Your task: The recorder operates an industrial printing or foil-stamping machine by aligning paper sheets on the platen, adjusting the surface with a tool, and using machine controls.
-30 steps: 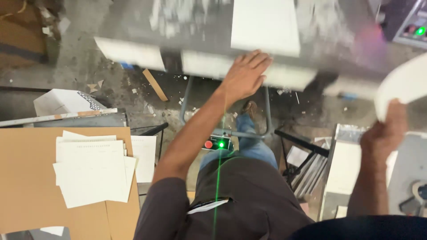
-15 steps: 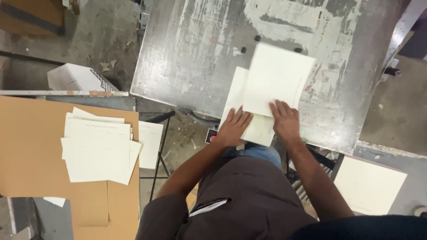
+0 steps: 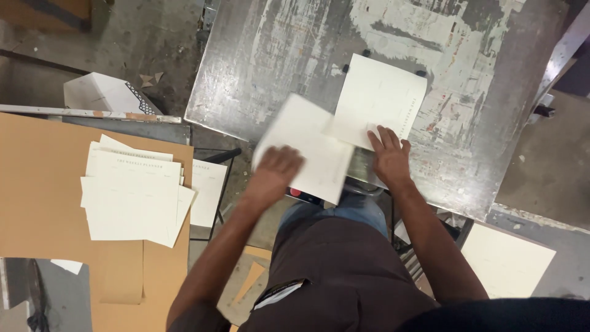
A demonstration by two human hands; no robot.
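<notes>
A worn grey metal table lies in front of me. My right hand presses flat on the lower edge of a cream printed sheet resting on the table. My left hand holds a second cream sheet, blurred with motion, at the table's near edge and partly hanging over it. The two sheets overlap slightly at their inner corners.
A stack of cream printed sheets sits on brown cardboard at my left. A white box lies on the floor behind it. Another cream sheet rests at lower right. A red button shows under the table edge.
My left hand has taken one sheet and pulled it left, off the other sheet. My right hand stays pressed on the sheet left on the table.
</notes>
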